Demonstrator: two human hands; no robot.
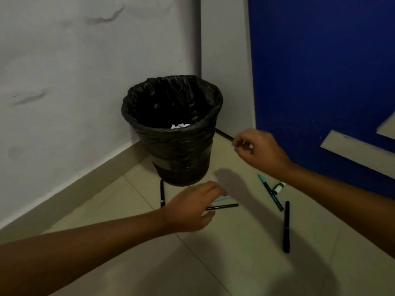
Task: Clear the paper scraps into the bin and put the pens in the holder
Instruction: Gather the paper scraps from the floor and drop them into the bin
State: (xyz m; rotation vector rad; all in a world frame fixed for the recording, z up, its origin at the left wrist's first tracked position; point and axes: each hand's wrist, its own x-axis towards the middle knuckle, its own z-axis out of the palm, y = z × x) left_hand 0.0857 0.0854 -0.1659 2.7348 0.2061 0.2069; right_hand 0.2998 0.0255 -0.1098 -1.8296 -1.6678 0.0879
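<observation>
Down in the corner where the two walls meet, the bin [173, 133] is seen standing upright on the tiled floor [235, 253], lined w/ a black bag folded over its rim. White paper scraps [180, 125] are visible at the bottom inside it. Pens are scattered on the floor in front of the bin: a black pen [162, 193] lies just beside its base on the left, a teal pen [270, 192] lies to the right, a short white-and-green marker [279, 186] is touching or just beside the teal pen, and a longer black pen [286, 227] lies nearer the camera, close to the teal pen's lower end.

The left hand [192, 208] is held low in front of the bin, fingers curled around a thin black pen [223, 206] and a pale blue pen [222, 198], both sticking out to the right. The right hand [258, 149] is raised to the right of the bin, near its rim level, fingertips [236, 144] pinched together; a small white bit shows betw. the fingers but what it is cannot be told. A blue panel [320, 71] covers the right wall. No holder is in view
</observation>
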